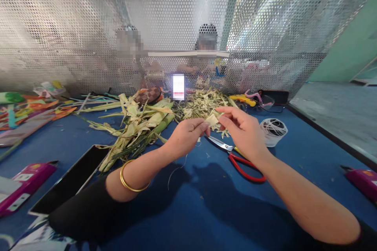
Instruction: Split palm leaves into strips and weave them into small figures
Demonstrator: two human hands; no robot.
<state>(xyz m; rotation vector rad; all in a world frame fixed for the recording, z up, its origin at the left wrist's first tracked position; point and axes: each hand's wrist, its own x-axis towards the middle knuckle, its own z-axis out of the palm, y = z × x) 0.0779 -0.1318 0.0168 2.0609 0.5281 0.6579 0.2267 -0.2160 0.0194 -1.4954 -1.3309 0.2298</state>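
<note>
A pale piece of corn husk (212,118) is stretched between my two hands above the blue table. My left hand (188,135) pinches its left end, the fingers pressed together. On the other side my right hand (240,127) grips it between thumb and fingers. From below my left hand a thin thread (176,169) trails down over the table. Scissors (243,168) with red handles lie under my right hand, blades pointing left. Behind my hands spreads a heap of shredded husk (206,104). To the left lies a pile of long corn husks (138,133).
A white spool of thread (273,131) stands to the right. Yellow-handled tool (243,99) and glasses (262,100) lie behind it. On the left are a black tray (73,176) and a purple box (29,184). A perforated metal screen (165,15) borders the back; people sit beyond it.
</note>
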